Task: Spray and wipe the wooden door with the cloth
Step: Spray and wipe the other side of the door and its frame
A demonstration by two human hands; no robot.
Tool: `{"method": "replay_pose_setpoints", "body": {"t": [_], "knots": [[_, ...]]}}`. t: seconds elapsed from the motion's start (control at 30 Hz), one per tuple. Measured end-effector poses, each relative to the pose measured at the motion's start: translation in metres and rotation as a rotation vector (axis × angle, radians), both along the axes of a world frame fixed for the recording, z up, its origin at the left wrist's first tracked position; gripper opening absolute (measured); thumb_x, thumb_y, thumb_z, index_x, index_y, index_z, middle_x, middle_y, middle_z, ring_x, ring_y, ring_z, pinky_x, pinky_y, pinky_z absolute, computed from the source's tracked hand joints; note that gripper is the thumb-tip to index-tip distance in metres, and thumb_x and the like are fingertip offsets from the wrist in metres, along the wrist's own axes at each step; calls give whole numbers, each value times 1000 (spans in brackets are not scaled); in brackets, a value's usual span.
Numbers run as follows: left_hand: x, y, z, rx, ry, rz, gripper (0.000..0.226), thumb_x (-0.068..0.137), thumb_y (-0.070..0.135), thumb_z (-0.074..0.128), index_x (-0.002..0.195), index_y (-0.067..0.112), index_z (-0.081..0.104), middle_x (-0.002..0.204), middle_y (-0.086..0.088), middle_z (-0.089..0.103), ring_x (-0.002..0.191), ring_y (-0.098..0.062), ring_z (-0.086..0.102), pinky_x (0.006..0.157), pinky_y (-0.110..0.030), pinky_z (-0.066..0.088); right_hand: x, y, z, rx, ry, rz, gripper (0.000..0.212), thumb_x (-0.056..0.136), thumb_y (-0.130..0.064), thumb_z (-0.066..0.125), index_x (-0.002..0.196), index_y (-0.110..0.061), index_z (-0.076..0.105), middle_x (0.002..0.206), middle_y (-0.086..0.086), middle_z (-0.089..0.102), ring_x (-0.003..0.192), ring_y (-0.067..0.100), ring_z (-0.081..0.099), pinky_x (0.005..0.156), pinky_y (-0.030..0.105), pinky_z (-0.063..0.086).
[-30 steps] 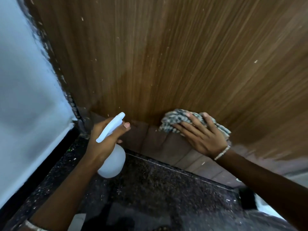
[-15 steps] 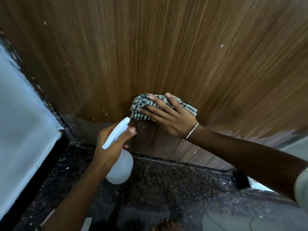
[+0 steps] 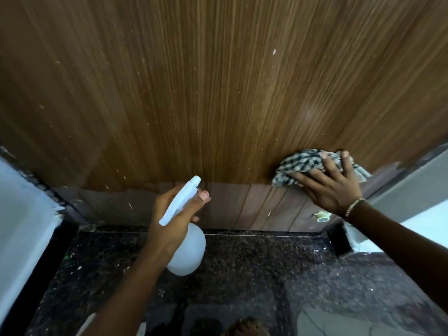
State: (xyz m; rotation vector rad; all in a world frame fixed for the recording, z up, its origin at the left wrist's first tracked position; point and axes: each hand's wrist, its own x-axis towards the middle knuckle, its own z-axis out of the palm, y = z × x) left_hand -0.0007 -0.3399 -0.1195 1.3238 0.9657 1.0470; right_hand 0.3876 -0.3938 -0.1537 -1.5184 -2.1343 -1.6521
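The wooden door (image 3: pixel 218 93) fills the upper view, brown with vertical grain and small pale specks; its bottom strip is duller and greyish. My right hand (image 3: pixel 332 187) presses a crumpled black-and-white checked cloth (image 3: pixel 303 166) flat against the door's lower right part, fingers spread over it. My left hand (image 3: pixel 174 219) grips a white spray bottle (image 3: pixel 186 251) by its neck, nozzle pointing up toward the door, a little in front of the bottom strip.
A dark speckled stone floor (image 3: pixel 242 275) lies below the door. A white wall (image 3: pixel 21 226) with a black skirting stands at the left, another pale wall (image 3: pixel 412 190) at the right. A small round greenish object (image 3: pixel 322 217) sits near the door's bottom right. A bare foot (image 3: pixel 247 327) shows at the bottom edge.
My right hand has slid the cloth from the door's lower middle to its lower right. My left hand keeps holding the bottle in about the same place.
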Motion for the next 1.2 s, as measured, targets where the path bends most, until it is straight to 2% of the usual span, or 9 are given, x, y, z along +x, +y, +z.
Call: {"method": "replay_pose_setpoints", "body": {"t": [0.13,0.3,0.4,0.53,0.7,0.87,0.97,1.03,1.2], "knots": [[17,-1,-2,2,-16,-44,32,78,37,73,98,12,75,95,-17,73,83,-25,70,64,-24,58,-60,38,14,-107,-108,122,57,104,-42,50,158,-29,38,158,0,38,152,31,23,128,56,8],[42,0,-7,21,-10,-67,37,80,34,80,105,7,74,95,-18,74,88,-30,72,61,-28,59,-45,32,23,-157,-189,161,57,110,-39,37,164,-25,25,167,4,23,160,29,10,130,54,2],[49,0,-13,2,-18,-100,37,77,36,74,104,11,74,98,-12,75,92,-27,73,62,-29,60,33,-23,14,-128,-128,75,56,110,-34,36,164,-26,21,158,2,35,160,28,11,129,56,5],[51,-1,-18,-19,-22,-132,43,78,37,82,108,8,73,102,-9,76,97,-22,72,61,-24,57,105,-85,10,-238,34,-78,44,111,-28,31,154,-34,36,121,0,57,135,34,45,127,59,11],[59,2,-24,24,9,-164,42,80,40,79,108,9,73,99,-6,76,95,-23,73,63,-27,59,78,-80,-16,-185,77,-286,53,104,-27,40,157,-36,39,117,7,48,144,42,25,127,64,-1],[82,0,-25,68,26,-191,46,74,50,74,100,11,74,90,-11,75,84,-29,73,65,-44,59,52,-53,-10,-194,74,-157,52,107,-22,33,155,-40,37,129,-1,46,149,33,20,128,59,2],[100,-3,-23,68,13,-212,42,77,41,76,103,8,74,94,-9,76,87,-25,73,63,-33,61,52,-60,-7,-52,365,-255,46,108,-27,42,153,-34,41,122,5,46,142,43,30,124,68,13],[111,-9,-22,80,14,-228,36,80,37,77,98,6,74,89,-9,76,81,-23,73,62,-30,58,45,-65,-5,59,633,-346,42,113,-39,30,151,-23,40,133,16,46,134,53,38,117,74,22],[137,-19,-24,88,18,-268,43,77,40,74,104,6,73,92,-5,76,82,-20,73,67,-19,56,16,-33,34,358,1157,-229,59,113,-35,20,164,-5,12,168,30,10,156,51,1,128,55,-6]]}}
